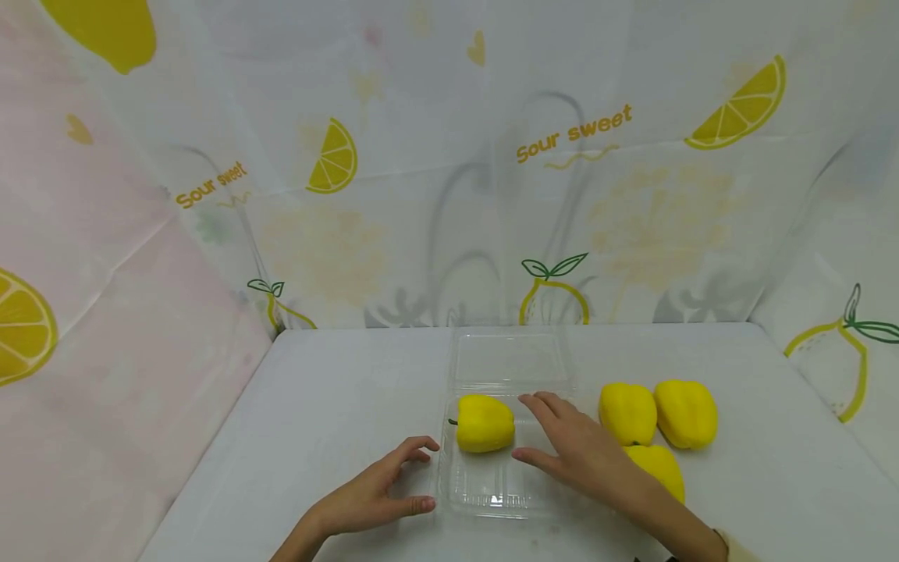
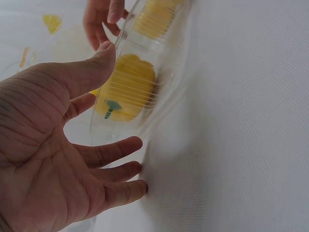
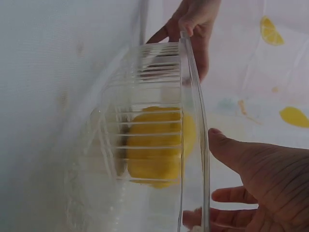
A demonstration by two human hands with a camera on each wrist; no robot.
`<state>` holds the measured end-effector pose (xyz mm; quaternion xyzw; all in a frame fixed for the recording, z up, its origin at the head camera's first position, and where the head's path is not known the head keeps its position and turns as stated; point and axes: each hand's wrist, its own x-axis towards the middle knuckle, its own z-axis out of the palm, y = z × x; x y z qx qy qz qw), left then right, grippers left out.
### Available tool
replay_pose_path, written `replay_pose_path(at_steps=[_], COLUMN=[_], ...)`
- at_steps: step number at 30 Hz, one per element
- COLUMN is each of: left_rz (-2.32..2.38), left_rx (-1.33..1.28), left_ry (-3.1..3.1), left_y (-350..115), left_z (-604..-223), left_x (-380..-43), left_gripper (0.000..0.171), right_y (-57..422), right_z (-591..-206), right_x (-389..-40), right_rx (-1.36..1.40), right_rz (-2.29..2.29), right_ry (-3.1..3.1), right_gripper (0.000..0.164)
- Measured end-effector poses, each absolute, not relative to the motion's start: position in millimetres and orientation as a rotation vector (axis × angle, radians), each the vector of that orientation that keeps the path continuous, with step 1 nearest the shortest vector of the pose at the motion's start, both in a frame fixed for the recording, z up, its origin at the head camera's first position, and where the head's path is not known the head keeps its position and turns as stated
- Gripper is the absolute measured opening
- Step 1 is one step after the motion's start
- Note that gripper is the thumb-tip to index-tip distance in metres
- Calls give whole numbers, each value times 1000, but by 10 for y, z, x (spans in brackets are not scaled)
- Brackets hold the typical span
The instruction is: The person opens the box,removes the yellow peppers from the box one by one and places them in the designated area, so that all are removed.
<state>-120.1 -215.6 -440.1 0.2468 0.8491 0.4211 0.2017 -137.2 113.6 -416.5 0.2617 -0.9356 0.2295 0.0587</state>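
Note:
A yellow bell pepper (image 1: 485,424) lies on its side in the base of a clear plastic clamshell box (image 1: 483,488), its stem pointing left. The hinged lid (image 1: 511,359) is folded back behind the base. At the box's left edge is my left hand (image 1: 382,492), fingers spread and thumb apart, holding nothing. My right hand (image 1: 579,445) reaches over the box's right side, fingertips close to the pepper, with a gap between thumb and fingers. Through the ribbed wall (image 3: 154,135) in the right wrist view, the pepper shows beyond the plastic.
Three more yellow peppers are grouped right of the box: one at the back (image 1: 627,414), another beside it (image 1: 686,414), and a third (image 1: 660,472) partly hidden by my right forearm. A lemon-print curtain (image 1: 421,234) encloses the white table (image 1: 323,390) at the back and sides.

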Motion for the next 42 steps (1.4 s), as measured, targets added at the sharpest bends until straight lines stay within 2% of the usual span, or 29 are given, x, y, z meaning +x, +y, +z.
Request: replay_pose_path(at_steps=[13,42], left_rz=[1167,1185], left_rx=[660,680], left_ry=[2366,2359], left_y=[-2155,-2149], left_z=[-4390,-4399], left_x=[-1191,-1199], left_gripper=[59,59], right_y=[951,720], right_z=[-4191,-4240], right_x=[-1360,-1415], right_rx=[947,929], right_rz=[678,592], right_ry=[-2796,-2827], right_gripper=[64,68])
